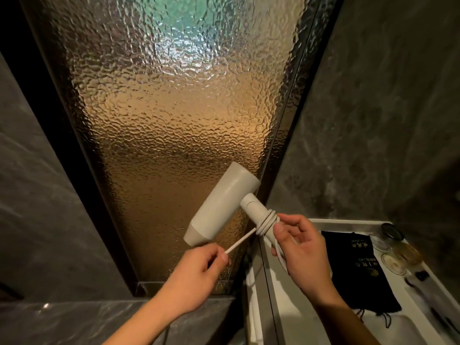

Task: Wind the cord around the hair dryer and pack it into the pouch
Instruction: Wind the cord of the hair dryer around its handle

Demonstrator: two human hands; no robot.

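Between the two raised hands, the white cord (240, 242) runs taut from the dryer's handle down to the left. The right hand (302, 252) is closed around the lower end of the handle, thumb laid just beside several turns of cord already stacked there, and more cord hangs in a loop under its palm. The left hand (199, 267) pinches the free run of cord between thumb and fingers, pulled out and away from the handle. The hair dryer (224, 205) is held in the air, its barrel tilted up toward the rippled glass panel (161, 108) behind it, well above the counter.

The winding looks partly done, with a fair length of cord left to take up. To do this step well, the left hand should keep light, even tension and lay each new turn snug beside the last, not crossing over it, while the right thumb pins the finished turns so they cannot slip off the end of the handle. Pulling too hard at the cord's root could strain it; too slack, and the coil would spring loose.

Down to the right, the black pouch (358, 267) lies flat in a pale tray (293, 312), its drawstring trailing, near some small glass jars (388, 239), ready for the packing.
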